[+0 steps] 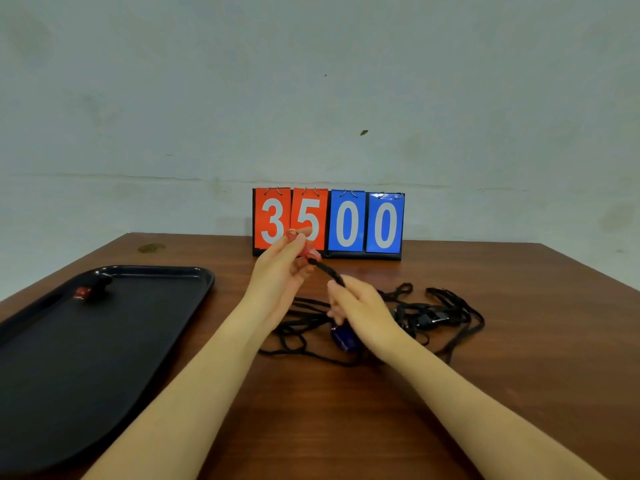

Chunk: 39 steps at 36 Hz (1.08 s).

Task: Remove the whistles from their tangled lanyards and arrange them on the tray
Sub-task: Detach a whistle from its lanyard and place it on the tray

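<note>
gripping a red whistle (306, 251) above the table (485, 358), the left hand (280, 271) pulled against a black lanyard (329, 273) pinched by the right hand (360, 306) (a blue whistle (343, 337) lay beneath). another whistle (90, 289) sat on the black tray (104, 341).

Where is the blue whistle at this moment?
In the head view, the blue whistle lies on the table right of centre, just below the right hand, among the black lanyards.
</note>
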Each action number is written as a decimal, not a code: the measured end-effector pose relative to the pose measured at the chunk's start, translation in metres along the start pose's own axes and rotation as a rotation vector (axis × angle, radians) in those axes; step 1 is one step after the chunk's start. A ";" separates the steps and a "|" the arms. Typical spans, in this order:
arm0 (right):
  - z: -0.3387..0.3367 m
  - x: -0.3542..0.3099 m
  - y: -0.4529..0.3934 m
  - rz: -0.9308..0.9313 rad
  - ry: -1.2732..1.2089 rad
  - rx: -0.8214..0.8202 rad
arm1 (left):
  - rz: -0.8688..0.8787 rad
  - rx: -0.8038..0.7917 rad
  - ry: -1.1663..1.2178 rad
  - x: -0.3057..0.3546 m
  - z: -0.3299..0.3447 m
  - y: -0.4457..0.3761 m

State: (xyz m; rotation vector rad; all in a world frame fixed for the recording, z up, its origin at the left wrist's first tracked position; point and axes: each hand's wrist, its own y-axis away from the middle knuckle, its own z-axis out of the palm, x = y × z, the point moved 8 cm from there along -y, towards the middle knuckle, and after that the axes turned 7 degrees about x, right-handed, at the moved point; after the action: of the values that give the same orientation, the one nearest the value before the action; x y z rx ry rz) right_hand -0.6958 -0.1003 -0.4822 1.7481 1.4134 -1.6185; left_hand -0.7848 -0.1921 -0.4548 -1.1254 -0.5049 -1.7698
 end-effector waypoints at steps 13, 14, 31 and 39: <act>-0.027 -0.008 -0.007 -0.124 0.246 0.117 | -0.129 0.178 0.206 -0.016 -0.023 -0.007; -0.025 -0.009 -0.007 -0.147 0.315 0.092 | -0.142 0.185 0.238 -0.017 -0.023 -0.007; 0.007 -0.001 0.002 -0.288 0.695 -0.182 | 0.021 0.060 -0.183 -0.019 -0.015 -0.002; 0.010 -0.008 0.006 -0.369 0.676 -0.170 | 0.089 0.029 -0.432 -0.020 -0.007 0.004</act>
State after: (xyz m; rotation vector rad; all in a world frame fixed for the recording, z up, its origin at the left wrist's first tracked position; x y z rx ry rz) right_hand -0.6951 -0.1141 -0.4795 2.1251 2.2108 -1.0290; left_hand -0.7817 -0.1895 -0.4762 -1.4942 -0.7210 -1.4385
